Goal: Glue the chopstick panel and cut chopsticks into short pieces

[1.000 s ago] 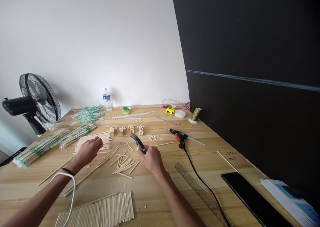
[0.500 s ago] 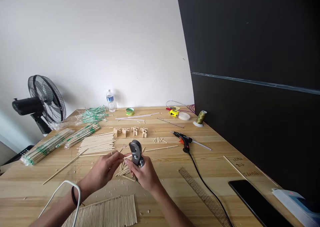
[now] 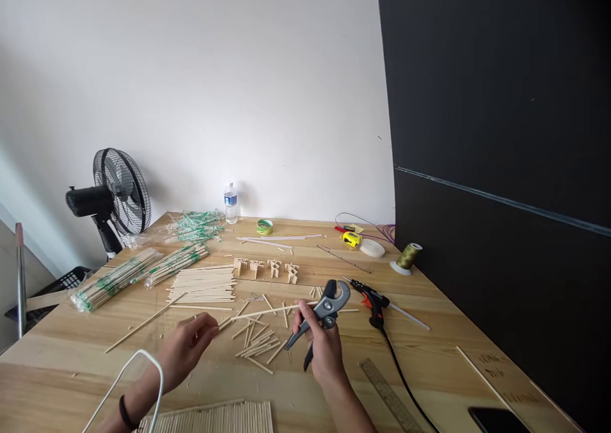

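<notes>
My right hand (image 3: 324, 337) grips grey-and-black hand pruners (image 3: 312, 318), their curved jaws pointing up and right. A thin wooden stick (image 3: 272, 311) also runs out leftward from the fingers of this hand. To its left, my left hand (image 3: 188, 344) has its fingers curled and thumb near the index finger, close to the stick's left end; whether a small piece is between them is hidden. Several short cut sticks (image 3: 260, 345) lie scattered on the wooden table (image 3: 229, 379) between the hands. Beyond are small notched stick assemblies (image 3: 274, 268) in a row.
Long sticks (image 3: 203, 284) and bagged stick bundles (image 3: 117, 277) lie left. A glue gun (image 3: 372, 299), its cord, and a ruler (image 3: 389, 395) lie right. Behind are a water bottle (image 3: 231, 204), tape measure (image 3: 352, 239) and thread spool (image 3: 408, 258). A stick mat (image 3: 214, 417) is in front.
My hands have moved apart: the right with the pruners has gone rightward, the left has drawn back from the jaws. The stick now extends from my right hand, and the view has shifted left.
</notes>
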